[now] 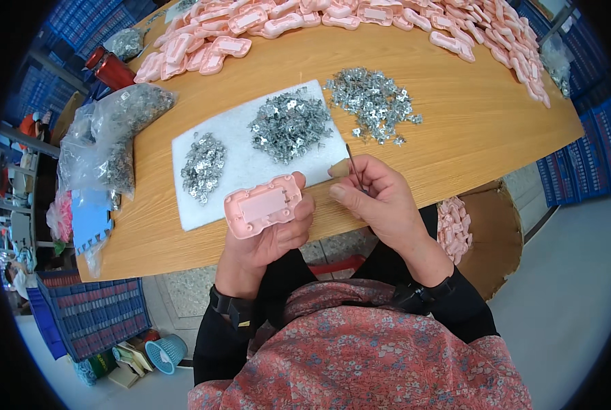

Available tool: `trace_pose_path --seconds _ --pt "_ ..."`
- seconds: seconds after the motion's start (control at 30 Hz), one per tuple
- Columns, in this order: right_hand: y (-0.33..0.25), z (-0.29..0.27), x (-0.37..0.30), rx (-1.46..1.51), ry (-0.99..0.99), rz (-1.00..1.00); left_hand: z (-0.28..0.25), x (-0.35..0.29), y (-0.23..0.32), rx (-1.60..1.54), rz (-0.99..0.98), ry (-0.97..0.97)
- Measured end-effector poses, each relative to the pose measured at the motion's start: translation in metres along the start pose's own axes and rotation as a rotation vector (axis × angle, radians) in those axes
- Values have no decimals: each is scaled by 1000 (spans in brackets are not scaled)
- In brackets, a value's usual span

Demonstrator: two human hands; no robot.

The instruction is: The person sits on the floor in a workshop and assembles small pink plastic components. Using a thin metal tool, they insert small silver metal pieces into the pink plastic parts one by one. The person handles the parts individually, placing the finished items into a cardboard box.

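My left hand (254, 254) holds a pink plastic housing shell (263, 205), its hollow inner side facing up. The shell has a paler rectangular panel and small posts along its rim. Just to the right, my right hand (391, 208) pinches a thin dark tweezer-like tool (350, 158) between thumb and fingers. A tan cover (340, 168) sits at a fingertip of that hand. Beyond both hands, a white foam mat (233, 130) bears a large pile of small metal clips (291, 126) and a smaller pile (203, 167). Whether the tool grips a clip I cannot tell.
More loose metal clips (374, 102) lie on the wooden table (456, 130) right of the mat. Pink shells (278, 24) are heaped along the far edge. Clear bags of clips (110, 137) and a red flask (110, 68) stand left. A cardboard box (500, 236) of shells sits lower right.
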State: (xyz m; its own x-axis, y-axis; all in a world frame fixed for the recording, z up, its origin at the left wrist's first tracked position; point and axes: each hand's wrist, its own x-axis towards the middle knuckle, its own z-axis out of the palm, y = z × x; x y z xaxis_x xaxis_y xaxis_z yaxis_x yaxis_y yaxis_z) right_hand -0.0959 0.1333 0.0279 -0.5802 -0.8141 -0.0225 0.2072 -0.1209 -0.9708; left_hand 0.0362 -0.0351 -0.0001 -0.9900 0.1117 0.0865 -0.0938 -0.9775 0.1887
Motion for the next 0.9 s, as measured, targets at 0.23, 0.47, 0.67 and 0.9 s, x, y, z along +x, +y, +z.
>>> trace_pose_path --seconds 0.23,0.47,0.67,0.9 --pt "1 12 -3 50 15 -113 0 3 -2 64 33 119" --pt "9 19 -6 -11 39 -151 3 6 -14 191 231 311" --pt "9 22 -11 -23 -13 -120 0 4 -12 256 278 263" --pt "-2 19 -12 -496 -94 -431 11 8 -11 451 343 420"
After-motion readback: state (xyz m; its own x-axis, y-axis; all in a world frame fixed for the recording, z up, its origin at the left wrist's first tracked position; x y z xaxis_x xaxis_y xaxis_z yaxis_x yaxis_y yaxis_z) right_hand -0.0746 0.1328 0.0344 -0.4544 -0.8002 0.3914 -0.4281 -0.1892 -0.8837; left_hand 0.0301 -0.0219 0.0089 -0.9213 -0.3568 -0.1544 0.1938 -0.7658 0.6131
